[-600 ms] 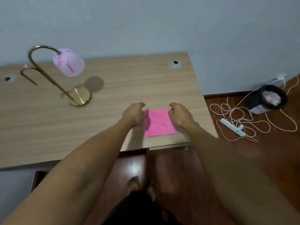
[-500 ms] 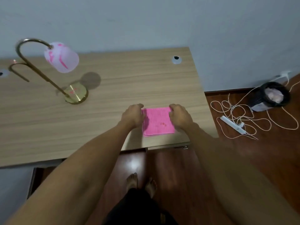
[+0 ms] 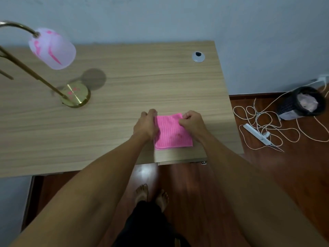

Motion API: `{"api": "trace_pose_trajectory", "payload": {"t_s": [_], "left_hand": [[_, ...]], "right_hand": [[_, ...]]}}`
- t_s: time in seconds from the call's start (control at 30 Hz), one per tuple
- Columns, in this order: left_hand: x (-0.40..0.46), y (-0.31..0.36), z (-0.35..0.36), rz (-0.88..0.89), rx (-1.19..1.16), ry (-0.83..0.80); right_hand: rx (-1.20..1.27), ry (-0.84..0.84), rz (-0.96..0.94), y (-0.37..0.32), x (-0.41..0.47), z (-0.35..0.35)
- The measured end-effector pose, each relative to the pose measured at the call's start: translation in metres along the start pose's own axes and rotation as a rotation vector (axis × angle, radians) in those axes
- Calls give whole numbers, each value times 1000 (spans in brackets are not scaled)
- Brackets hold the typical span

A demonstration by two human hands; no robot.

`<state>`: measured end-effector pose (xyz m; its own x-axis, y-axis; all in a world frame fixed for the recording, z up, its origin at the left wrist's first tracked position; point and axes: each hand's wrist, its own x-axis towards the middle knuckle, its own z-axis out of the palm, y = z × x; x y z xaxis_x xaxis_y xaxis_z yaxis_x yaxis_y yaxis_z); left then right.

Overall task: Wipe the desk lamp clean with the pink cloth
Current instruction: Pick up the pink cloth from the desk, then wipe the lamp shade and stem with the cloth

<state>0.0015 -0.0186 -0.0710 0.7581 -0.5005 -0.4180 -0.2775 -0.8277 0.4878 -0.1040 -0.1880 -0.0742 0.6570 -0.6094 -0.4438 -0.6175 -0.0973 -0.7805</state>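
Observation:
A folded pink cloth (image 3: 171,133) lies flat on the wooden desk (image 3: 142,82) near its front right edge. My left hand (image 3: 145,124) grips the cloth's left edge with curled fingers. My right hand (image 3: 192,122) pinches the cloth's far right corner. The desk lamp stands at the far left: a round brass base (image 3: 75,95) with pink smears, a slanted brass stem, and a frosted white shade (image 3: 52,49) streaked with pink. Both hands are well to the right of the lamp.
A cable grommet (image 3: 198,56) sits at the desk's back right. On the wooden floor to the right lie a white power strip (image 3: 256,134) with tangled cords and a black waste bin (image 3: 302,104). My bare feet (image 3: 151,195) stand below the desk edge.
Both hands have closed their fingers on the cloth's far corners. The view has shifted right, so the lamp sits further left in frame.

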Motion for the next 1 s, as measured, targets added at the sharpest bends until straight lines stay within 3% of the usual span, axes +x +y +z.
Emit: {"api": "trace_pose_trajectory", "payload": {"t_s": [0.2, 0.43, 0.7, 0.87, 1.0], "left_hand": [[2, 18, -38, 218, -40, -126], [-26, 24, -112, 168, -382, -90], [-48, 5, -205, 219, -531, 77], [-57, -46, -251, 132, -509, 384], [-64, -100, -284, 57, -472, 502]], "right_hand": [[26, -193, -58, -47, -23, -6], [88, -239, -117, -114, -40, -15], [277, -473, -101, -197, -62, 27], [337, -352, -90, -243, -80, 77], [443, -221, -83, -270, -85, 116]]}}
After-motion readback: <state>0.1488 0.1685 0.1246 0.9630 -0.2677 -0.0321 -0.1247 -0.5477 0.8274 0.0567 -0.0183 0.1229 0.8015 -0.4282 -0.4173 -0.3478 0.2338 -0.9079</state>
